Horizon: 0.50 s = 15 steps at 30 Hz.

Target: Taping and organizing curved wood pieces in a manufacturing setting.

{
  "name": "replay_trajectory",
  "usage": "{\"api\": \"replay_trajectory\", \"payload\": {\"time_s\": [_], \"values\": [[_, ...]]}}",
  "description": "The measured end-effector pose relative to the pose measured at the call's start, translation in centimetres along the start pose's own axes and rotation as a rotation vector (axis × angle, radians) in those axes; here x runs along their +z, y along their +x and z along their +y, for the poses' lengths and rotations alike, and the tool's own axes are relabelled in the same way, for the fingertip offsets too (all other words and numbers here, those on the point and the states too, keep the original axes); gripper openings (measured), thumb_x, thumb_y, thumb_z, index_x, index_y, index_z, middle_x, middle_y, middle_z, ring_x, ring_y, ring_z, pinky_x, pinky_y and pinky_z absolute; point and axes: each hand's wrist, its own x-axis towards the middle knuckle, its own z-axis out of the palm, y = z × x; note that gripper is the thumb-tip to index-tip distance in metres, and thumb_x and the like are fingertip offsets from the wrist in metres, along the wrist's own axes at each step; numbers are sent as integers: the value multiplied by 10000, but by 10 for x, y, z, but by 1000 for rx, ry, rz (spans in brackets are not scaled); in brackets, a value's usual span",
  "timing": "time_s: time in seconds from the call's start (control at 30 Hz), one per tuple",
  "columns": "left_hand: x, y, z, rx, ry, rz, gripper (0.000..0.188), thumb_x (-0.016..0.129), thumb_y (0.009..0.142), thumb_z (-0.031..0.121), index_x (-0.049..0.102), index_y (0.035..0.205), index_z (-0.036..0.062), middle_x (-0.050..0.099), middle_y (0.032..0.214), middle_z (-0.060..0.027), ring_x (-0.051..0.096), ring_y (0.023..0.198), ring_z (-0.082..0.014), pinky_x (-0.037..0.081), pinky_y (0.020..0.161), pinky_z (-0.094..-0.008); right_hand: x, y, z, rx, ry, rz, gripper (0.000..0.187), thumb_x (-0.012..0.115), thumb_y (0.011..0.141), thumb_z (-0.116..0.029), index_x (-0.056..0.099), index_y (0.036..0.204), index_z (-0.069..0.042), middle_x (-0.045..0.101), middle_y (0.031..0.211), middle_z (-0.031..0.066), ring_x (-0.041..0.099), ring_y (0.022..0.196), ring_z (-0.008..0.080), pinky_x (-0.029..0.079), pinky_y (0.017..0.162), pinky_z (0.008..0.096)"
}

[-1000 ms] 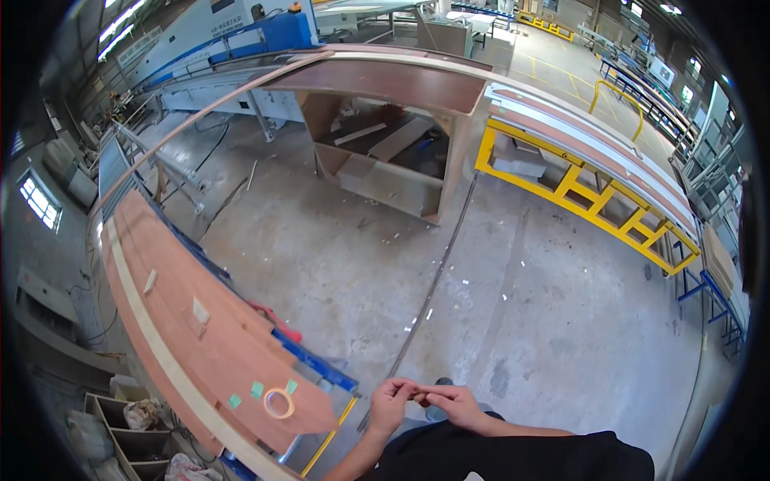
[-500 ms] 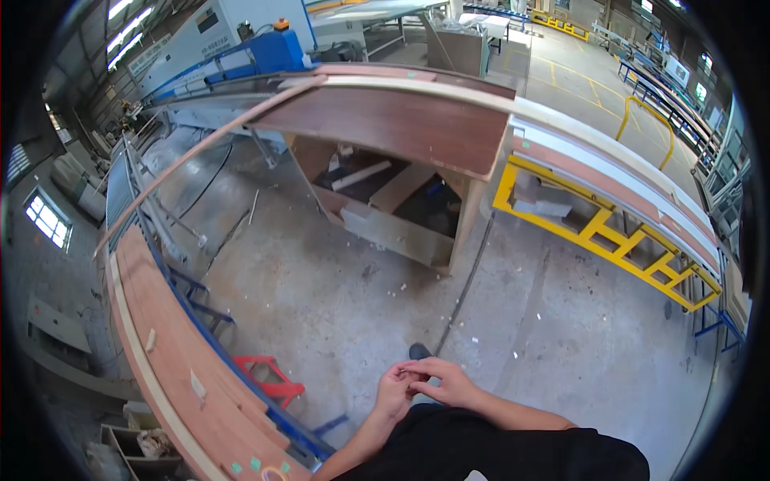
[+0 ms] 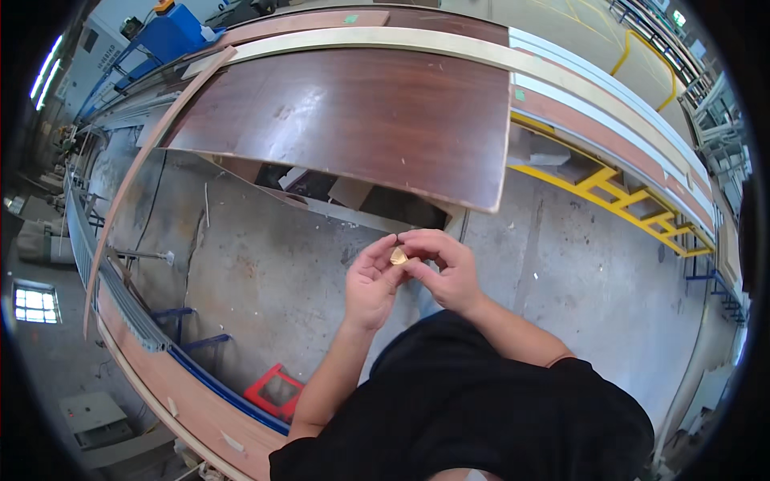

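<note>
My left hand (image 3: 370,280) and my right hand (image 3: 443,271) meet in front of my body, fingertips together. Between them sits a small golden-yellow piece (image 3: 399,256), pinched by the thumbs and fingers of both hands. Its kind is too small to make out, and the fingers cover part of it. Just beyond my hands stands a cabinet-like workbench with a glossy dark brown top (image 3: 345,112). Under that top, an open compartment holds loose offcuts (image 3: 350,193).
A long pale wood strip (image 3: 385,37) crosses the bench top, and a thin reddish strip (image 3: 132,172) overhangs at left. On the right, a yellow frame (image 3: 597,183) carries long boards. Reddish boards (image 3: 204,421) lie at lower left, beside a red stand (image 3: 274,393).
Both hands have come up and away from my body, and the yellow piece between them now shows. The bench appears closer and larger in view.
</note>
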Motion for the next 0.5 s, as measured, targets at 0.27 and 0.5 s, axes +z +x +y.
{"api": "replay_trajectory", "payload": {"time_s": [0.27, 0.5], "values": [[-36, 155, 56, -27, 125, 145, 290, 567, 978, 43, 516, 1256, -25, 629, 1190, -149, 642, 1058, -199, 553, 893, -327, 8, 194, 18, -182, -131, -212, 200, 760, 787, -30, 699, 977, -17, 701, 1042, 134, 667, 955, 245, 530, 841, 351], [-76, 255, 119, -115, -3, -16, 259, 551, 1001, 127, 491, 1204, -21, 650, 1098, -150, 687, 921, -229, 593, 832, -366, 30, 312, 19, -185, -132, -311, 129, 731, 810, -39, 720, 937, -18, 698, 942, 103, 668, 860, 225, 532, 753, 327]]}}
